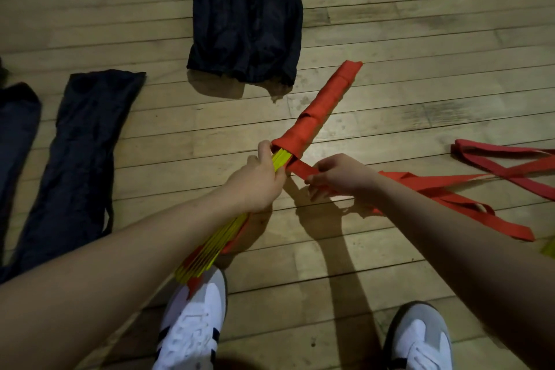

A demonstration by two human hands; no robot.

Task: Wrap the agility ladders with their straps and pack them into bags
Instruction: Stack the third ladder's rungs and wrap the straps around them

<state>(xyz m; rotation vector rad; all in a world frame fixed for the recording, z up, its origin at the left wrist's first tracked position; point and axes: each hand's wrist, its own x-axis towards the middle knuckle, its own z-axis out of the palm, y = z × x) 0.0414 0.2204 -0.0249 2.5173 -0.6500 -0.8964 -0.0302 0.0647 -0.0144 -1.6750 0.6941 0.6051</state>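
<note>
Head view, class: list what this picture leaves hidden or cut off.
- Rungs: far half hidden under the wrapped strap; count unclear.
- Left hand: palm side faces away.
- Loose strap: cut off by the right edge.
- Far bags: tops cut off by the top edge.

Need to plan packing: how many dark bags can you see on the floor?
4: two side by side at top centre, one at left, one cut off at the far left edge. More may lie out of view.

Scuffed pale wooden plank floor [420, 75], seemingly lit by one central pool of light.
</note>
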